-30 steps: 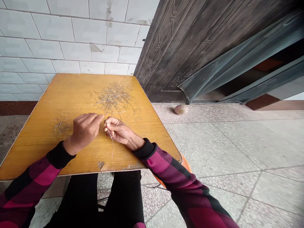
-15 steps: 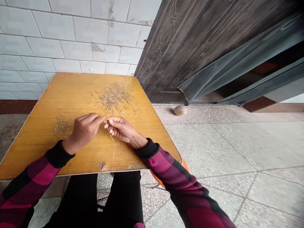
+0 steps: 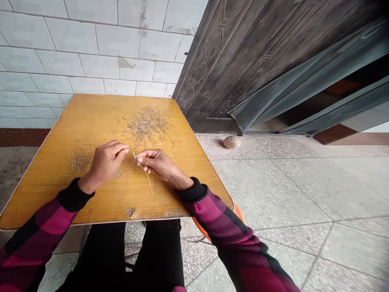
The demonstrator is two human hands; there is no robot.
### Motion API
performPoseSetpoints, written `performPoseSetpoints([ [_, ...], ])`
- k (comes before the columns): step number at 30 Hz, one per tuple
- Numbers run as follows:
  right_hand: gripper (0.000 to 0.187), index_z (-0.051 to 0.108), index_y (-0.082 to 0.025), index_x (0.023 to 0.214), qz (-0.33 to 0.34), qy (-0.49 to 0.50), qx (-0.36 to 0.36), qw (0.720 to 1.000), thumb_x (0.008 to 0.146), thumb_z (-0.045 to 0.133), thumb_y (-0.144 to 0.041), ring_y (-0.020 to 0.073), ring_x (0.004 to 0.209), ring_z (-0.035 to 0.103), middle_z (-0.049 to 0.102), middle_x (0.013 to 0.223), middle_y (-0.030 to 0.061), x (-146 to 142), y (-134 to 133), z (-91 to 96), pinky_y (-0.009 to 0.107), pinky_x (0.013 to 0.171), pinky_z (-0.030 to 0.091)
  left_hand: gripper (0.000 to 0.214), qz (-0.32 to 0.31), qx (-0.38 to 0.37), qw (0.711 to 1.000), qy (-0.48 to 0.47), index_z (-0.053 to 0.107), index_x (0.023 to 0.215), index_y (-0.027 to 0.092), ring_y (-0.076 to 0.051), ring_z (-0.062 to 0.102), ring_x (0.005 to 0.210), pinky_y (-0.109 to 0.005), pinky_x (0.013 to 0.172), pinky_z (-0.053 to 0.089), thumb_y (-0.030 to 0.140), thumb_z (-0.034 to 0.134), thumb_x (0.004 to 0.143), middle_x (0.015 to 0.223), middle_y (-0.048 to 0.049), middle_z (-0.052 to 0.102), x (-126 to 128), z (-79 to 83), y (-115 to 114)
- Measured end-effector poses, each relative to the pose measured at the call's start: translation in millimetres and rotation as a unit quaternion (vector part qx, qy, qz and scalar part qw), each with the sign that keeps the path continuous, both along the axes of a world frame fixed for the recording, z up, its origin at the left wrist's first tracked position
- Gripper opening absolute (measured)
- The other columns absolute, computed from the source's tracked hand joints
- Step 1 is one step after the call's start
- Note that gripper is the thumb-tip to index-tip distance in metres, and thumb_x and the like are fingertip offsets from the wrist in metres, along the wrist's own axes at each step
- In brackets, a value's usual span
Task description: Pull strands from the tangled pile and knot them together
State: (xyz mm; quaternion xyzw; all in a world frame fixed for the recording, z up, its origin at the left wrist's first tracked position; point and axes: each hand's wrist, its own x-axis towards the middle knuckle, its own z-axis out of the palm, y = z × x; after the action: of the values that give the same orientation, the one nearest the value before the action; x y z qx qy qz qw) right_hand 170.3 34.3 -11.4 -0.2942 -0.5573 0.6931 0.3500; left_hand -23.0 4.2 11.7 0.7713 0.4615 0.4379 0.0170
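A thin silvery wire (image 3: 148, 177) is pinched between the thumb and forefinger of my right hand (image 3: 158, 163); its long end trails down toward me and a short bent end sticks up past the fingertips. Just to the left, my left hand (image 3: 106, 160) has its thumb and forefinger pressed together, and whether anything thin sits between them is too small to make out. Beyond both hands lies a loose tangle of wires (image 3: 148, 125). A smaller tangled bunch (image 3: 80, 161) rests left of my left hand.
The yellow wooden table (image 3: 91, 117) has chipped spots along its near edge. White wall tiles (image 3: 118, 40) rise behind it. A dark carved door (image 3: 219, 69) with a hanging curtain (image 3: 273, 97) stands to the right, and a roundish pale object (image 3: 231, 142) lies on the floor.
My hands have drawn slightly apart, leaving a gap between their fingertips. The wire stays with my right hand, its trailing end swung a little to the right and up.
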Motion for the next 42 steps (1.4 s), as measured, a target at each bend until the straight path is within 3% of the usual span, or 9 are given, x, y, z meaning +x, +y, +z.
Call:
performPoseSetpoints([
  [10, 0.023, 0.065, -0.014, 0.07, 0.019, -0.048, 0.011, 0.999, 0.068, 0.076, -0.033, 0.0029, 0.044, 0.046, 0.063, 0.061, -0.0031, -0.5, -0.3, 0.3, 0.016, 0.04, 0.033, 0.013, 0.016, 0.004, 0.999, 0.031, 0.068, 0.08, 0.016, -0.014, 0.061, 0.064, -0.026, 0.062, 0.047, 0.011, 0.057, 0.082, 0.073, -0.0028, 0.069, 5.0, -6.6, -1.7],
  [17, 0.015, 0.066, -0.013, 0.074, 0.068, -0.094, 0.008, 0.993, 0.07, 0.072, -0.026, 0.0031, 0.045, 0.047, 0.059, 0.057, -0.0052, 3.7, 1.5, -0.6, 0.017, 0.043, 0.034, 0.019, -0.078, 0.124, 0.958, 0.245, 0.07, 0.1, 0.02, -0.027, 0.055, 0.106, -0.046, 0.086, 0.047, 0.015, 0.056, 0.087, 0.115, -0.0125, 0.065, 4.4, 11.2, -9.7],
  [23, 0.018, 0.066, -0.013, 0.074, 0.102, -0.124, 0.026, 0.987, 0.072, 0.071, -0.029, 0.0034, 0.045, 0.045, 0.058, 0.058, -0.0051, 4.8, 3.7, -3.2, 0.018, 0.044, 0.036, 0.02, -0.1, 0.192, 0.924, 0.316, 0.071, 0.086, 0.016, -0.025, 0.055, 0.099, -0.045, 0.086, 0.046, 0.014, 0.051, 0.09, 0.096, -0.0109, 0.068, 8.2, 14.3, -11.4],
  [26, 0.015, 0.067, -0.012, 0.078, 0.089, -0.161, 0.134, 0.974, 0.078, 0.067, -0.028, 0.0054, 0.05, 0.049, 0.061, 0.064, -0.0026, 5.4, 2.2, -2.8, 0.02, 0.05, 0.039, 0.026, -0.097, 0.179, 0.92, 0.335, 0.067, 0.072, 0.015, -0.021, 0.056, 0.086, -0.042, 0.087, 0.046, 0.009, 0.048, 0.089, 0.077, -0.0071, 0.066, 9.1, 12.8, -10.2],
  [29, 0.014, 0.069, -0.013, 0.084, 0.034, -0.244, 0.354, 0.902, 0.086, 0.059, -0.023, 0.0094, 0.066, 0.057, 0.067, 0.077, 0.0025, 6.0, -5.5, 2.7, 0.023, 0.063, 0.042, 0.03, -0.088, 0.162, 0.916, 0.358, 0.061, 0.061, 0.015, -0.018, 0.053, 0.073, -0.04, 0.084, 0.046, 0.004, 0.047, 0.084, 0.064, -0.0039, 0.059, 8.4, 11.2, -9.1],
  [34, 0.023, 0.07, -0.016, 0.086, -0.068, -0.432, 0.62, 0.651, 0.094, 0.048, -0.018, 0.0165, 0.078, 0.055, 0.065, 0.077, 0.0054, 6.3, -26.1, 16.7, 0.029, 0.063, 0.037, 0.027, -0.086, 0.113, 0.929, 0.341, 0.058, 0.058, 0.016, -0.017, 0.051, 0.068, -0.038, 0.082, 0.043, 0.001, 0.047, 0.077, 0.062, -0.0024, 0.057, 5.5, 11.9, -9.2],
  [36, 0.024, 0.069, -0.018, 0.089, -0.081, -0.438, 0.678, 0.585, 0.095, 0.046, -0.018, 0.0192, 0.087, 0.055, 0.067, 0.081, 0.0059, 7.2, -30.8, 21.3, 0.032, 0.071, 0.039, 0.027, -0.092, 0.065, 0.947, 0.302, 0.056, 0.055, 0.016, -0.016, 0.05, 0.065, -0.037, 0.079, 0.042, 0.004, 0.048, 0.078, 0.06, -0.0015, 0.056, 3.7, 12.5, -9.1],
  [39, 0.022, 0.067, -0.019, 0.101, -0.079, -0.401, 0.734, 0.542, 0.097, 0.046, -0.018, 0.0211, 0.102, 0.054, 0.069, 0.094, 0.0062, 9.6, -31.0, 25.1, 0.039, 0.089, 0.038, 0.028, -0.106, -0.048, 0.971, 0.21, 0.056, 0.055, 0.016, -0.013, 0.05, 0.061, -0.031, 0.07, 0.04, 0.013, 0.051, 0.082, 0.059, 0.0004, 0.056, 0.5, 12.0, -7.9],
  [42, 0.022, 0.066, -0.02, 0.108, -0.09, -0.375, 0.747, 0.542, 0.095, 0.048, -0.016, 0.0208, 0.107, 0.054, 0.07, 0.103, 0.0057, 11.2, -26.2, 23.7, 0.042, 0.099, 0.033, 0.027, -0.109, -0.161, 0.974, 0.114, 0.056, 0.055, 0.016, -0.011, 0.05, 0.057, -0.026, 0.059, 0.036, 0.017, 0.055, 0.082, 0.06, 0.0013, 0.055, -0.5, 9.8, -6.8],
])
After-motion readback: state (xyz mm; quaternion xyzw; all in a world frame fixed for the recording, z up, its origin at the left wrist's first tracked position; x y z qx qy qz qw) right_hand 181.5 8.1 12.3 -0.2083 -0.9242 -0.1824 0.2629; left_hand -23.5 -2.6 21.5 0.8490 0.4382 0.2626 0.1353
